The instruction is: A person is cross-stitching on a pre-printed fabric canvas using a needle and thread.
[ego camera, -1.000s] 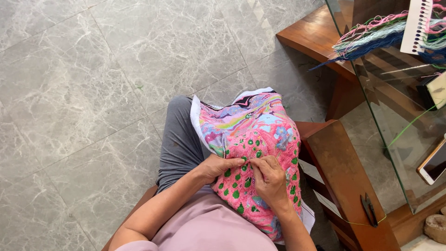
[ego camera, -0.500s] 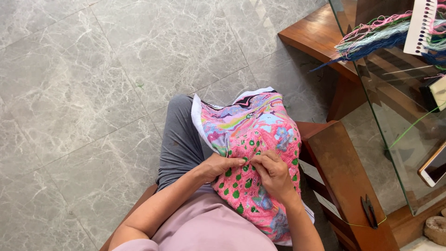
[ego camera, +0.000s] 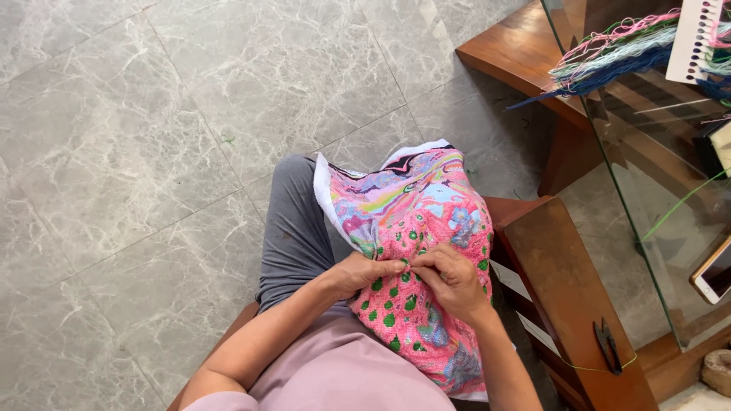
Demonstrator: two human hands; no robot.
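Note:
A colourful embroidery cloth [ego camera: 415, 205], mostly pink with green dots, lies bunched over my lap and knee. My left hand [ego camera: 364, 272] pinches the cloth from the left side. My right hand [ego camera: 451, 278] rests on top of the cloth with its fingertips closed together, touching the left fingertips at one spot. Any needle or thread between the fingers is too small to see.
A wooden armrest [ego camera: 567, 289] with small black scissors [ego camera: 608, 345] runs along my right. A glass-topped table [ego camera: 655, 198] holds bundles of coloured thread [ego camera: 617, 57], a white thread card [ego camera: 694, 38] and a phone [ego camera: 714, 272]. Grey marble floor [ego camera: 152, 152] spreads to the left.
My fingertips have shifted slightly on the cloth; both hands stay at the same spot and the cloth has barely moved.

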